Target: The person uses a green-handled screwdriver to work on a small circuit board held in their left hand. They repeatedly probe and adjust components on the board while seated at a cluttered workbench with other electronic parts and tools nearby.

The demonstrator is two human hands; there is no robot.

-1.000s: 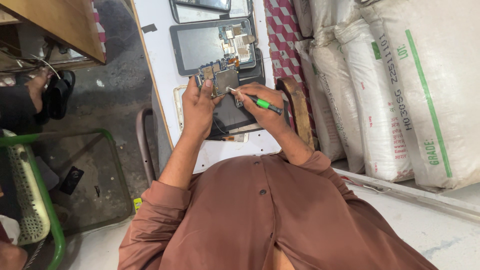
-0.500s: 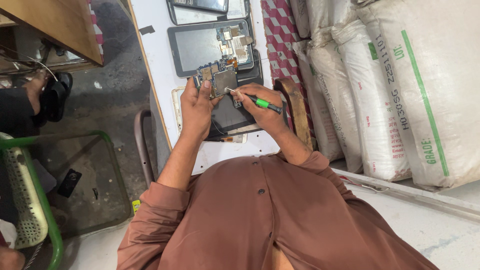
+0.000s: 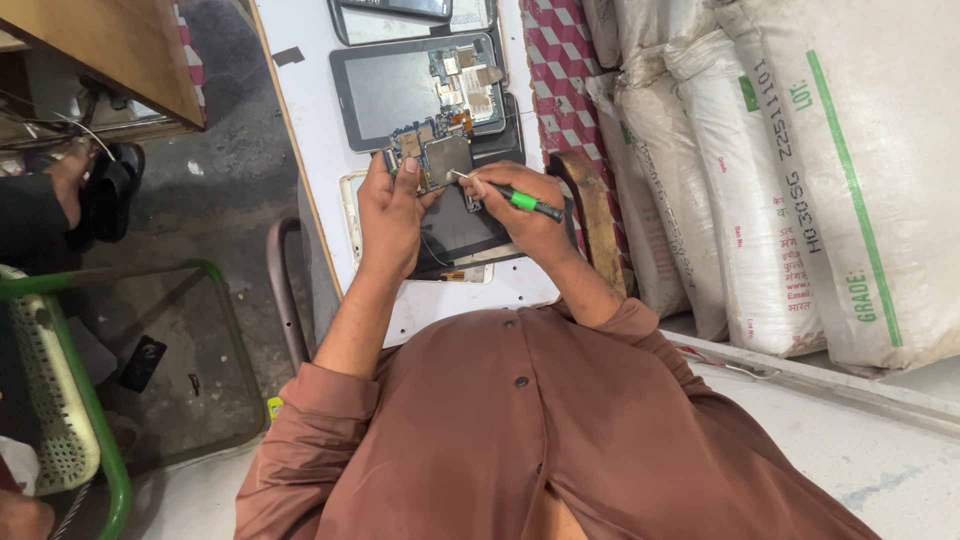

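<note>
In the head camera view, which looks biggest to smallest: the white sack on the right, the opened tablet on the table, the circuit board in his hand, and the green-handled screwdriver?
1. White sack
2. Opened tablet
3. Circuit board, held by the left hand
4. Screwdriver, in the right hand; it is partly hidden, so its rank against the board is unsure.

shirt: the person is wearing a rust-brown buttoned shirt | sleeves: rolled up, bunching well back from both hands | buttons: small dark ones running down the front | hands: bare, wearing nothing

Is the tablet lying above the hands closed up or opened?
Opened. The tablet lies back cover off, its circuit boards and metal shields bare on the right side.
</note>
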